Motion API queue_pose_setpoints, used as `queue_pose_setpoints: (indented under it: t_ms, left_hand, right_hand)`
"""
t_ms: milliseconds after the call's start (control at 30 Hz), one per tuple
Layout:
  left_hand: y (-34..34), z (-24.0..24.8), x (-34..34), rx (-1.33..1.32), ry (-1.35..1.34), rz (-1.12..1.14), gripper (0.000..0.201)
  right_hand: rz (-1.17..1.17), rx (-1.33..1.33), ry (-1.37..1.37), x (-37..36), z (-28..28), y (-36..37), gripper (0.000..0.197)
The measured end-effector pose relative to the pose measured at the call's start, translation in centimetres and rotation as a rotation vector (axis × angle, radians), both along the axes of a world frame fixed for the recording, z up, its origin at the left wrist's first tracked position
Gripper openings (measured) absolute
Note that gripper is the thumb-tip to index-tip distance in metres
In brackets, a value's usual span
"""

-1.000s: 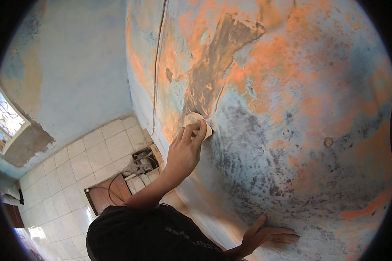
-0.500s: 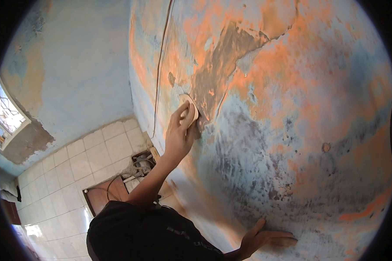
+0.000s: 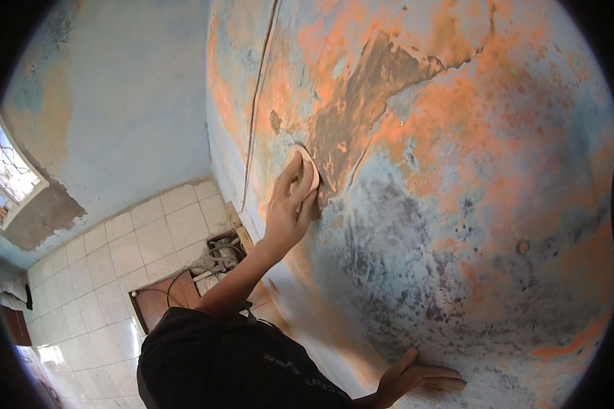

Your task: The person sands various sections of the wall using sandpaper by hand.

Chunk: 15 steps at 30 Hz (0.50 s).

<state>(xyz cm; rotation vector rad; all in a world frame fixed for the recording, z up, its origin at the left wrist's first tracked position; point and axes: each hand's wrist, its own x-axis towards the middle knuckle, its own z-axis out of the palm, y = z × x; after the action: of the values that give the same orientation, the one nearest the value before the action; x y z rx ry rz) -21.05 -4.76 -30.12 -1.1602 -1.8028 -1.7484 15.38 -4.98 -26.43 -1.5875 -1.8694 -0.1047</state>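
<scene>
My left hand is raised against the patchy blue and orange wall, its fingers bent over a pale, thin, curved piece that looks like sandpaper. That piece lies against the wall at the lower left end of a bare brown patch. Part of it is hidden behind the fingers. Lower right, my right hand rests on a grey, stained part of the same wall, fingers stretched out, thumb apart, nothing held.
A thin cable runs down the wall left of my left hand. Below, the tiled floor has an opening with pipes beside a brown panel. A window with a grille is at the far left.
The view has shifted slightly, so the wall's marks appear further right and lower. My left hand stays beside the brown patch with the pale piece; my right hand remains on the wall.
</scene>
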Motion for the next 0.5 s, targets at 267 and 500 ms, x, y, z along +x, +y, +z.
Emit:
queue_pose_setpoints:
  t_ms: [267,500]
  left_hand:
    - [-0.8,-4.1,0.9,-0.12,-0.104,-0.071,0.047]
    - [0.0,-2.9,-1.1,-0.053,-0.322,0.04,0.052]
  right_hand:
    - [0.021,-0.047,0.038,0.2,-0.3,-0.2,0.061]
    - [-0.036,0.098,-0.095,0.1,-0.1,0.6,0.062]
